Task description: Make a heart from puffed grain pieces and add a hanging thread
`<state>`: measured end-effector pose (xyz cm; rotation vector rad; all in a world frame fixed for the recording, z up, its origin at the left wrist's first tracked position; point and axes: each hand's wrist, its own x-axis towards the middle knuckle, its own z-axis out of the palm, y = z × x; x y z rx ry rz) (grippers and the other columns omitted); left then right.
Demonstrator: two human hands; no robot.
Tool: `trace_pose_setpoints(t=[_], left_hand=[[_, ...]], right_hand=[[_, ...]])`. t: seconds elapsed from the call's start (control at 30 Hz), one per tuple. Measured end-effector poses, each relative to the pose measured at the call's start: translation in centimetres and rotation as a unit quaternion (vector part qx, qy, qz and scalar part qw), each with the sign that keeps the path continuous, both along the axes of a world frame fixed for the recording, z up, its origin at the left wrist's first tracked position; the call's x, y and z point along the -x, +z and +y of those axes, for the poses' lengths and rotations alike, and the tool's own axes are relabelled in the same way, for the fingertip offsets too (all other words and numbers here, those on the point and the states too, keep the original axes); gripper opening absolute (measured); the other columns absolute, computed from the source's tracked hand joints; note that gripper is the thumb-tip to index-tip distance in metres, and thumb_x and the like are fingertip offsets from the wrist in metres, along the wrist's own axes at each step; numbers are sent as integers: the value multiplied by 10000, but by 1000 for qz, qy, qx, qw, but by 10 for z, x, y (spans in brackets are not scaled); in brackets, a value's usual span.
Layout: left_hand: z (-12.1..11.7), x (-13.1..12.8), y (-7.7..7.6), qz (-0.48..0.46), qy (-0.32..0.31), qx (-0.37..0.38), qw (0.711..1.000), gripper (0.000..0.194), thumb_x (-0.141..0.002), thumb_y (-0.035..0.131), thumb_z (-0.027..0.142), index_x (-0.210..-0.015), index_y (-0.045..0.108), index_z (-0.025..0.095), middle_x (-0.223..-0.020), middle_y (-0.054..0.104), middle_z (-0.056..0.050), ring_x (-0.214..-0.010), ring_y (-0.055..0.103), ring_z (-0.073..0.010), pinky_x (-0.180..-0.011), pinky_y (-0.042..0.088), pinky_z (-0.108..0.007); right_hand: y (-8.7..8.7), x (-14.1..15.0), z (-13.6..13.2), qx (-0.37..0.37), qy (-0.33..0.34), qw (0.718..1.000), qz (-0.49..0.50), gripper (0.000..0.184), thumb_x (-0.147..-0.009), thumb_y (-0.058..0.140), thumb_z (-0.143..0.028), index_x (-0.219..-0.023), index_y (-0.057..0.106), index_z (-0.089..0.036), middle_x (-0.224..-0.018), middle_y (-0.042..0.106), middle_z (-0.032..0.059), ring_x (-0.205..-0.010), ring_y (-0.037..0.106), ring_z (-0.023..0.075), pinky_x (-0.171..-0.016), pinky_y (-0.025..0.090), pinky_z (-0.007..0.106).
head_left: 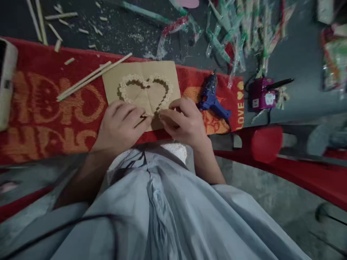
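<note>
A pale, knobbly heart-shaped outline lies on a creased sheet of brown paper, its lower end partly hidden by two bare hands, as seen from my remote post through the head-worn camera. The left hand curves around the lower left side, fingers bent and the thumb near the forefinger; the right hand meets the lower right side, thumb and forefinger drawn close together. I cannot tell whether either is clamped on the outline or merely touching it. Working from opposite sides, I judge, lets the pair steady so narrow a form.

Beneath the paper, a red cloth with orange lettering runs along the near edge of the dark table, probably as padding and protection. A blue hot-glue gun lies just beyond the right hand, nozzle pointing away from the person, a placement that I read as handy yet safe for the fingers. Two thin pale sticks slant across the cloth onto the paper's upper left corner, apparently parked within the left hand's reach. Farther off, cut stick pieces are scattered at upper left, and a purple box at right keeps a black pen corralled.
</note>
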<state>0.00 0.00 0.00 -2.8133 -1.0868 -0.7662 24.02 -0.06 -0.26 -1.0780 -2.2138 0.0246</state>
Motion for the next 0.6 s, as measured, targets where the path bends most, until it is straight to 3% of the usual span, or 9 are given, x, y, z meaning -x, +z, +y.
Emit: trace_pose_setpoints(t=[0.23,0.37,0.6], left_hand=[[0,-4,0,-25,15,60,998,212,-1043,568,209,-1069,768,276,-1077,771,-69,-1042,682,-272,-1000,535,-515],[0,-3,1,-37,17,75,996,209,-1033,581,203,-1063,766,294,-1078,773,-67,-1035,683,-273,-990,543,-527],[-2,-1,0,-44,18,79,996,214,-1038,586,195,-1113,749,312,-1106,769,-60,-1074,682,-267,-1006,541,-536]], right_hand=[[0,-20,-1,22,-62,998,-3,199,-992,590,-192,-1174,665,-219,-1027,631,86,-932,598,239,-822,533,426],[-1,-7,-7,56,-45,997,-4,211,-1007,608,-247,-1206,676,-228,-1018,621,86,-940,603,243,-822,542,432],[-15,17,-6,89,-8,996,-6,145,-1043,563,-200,-1111,690,-215,-1018,619,80,-938,585,223,-833,533,416]])
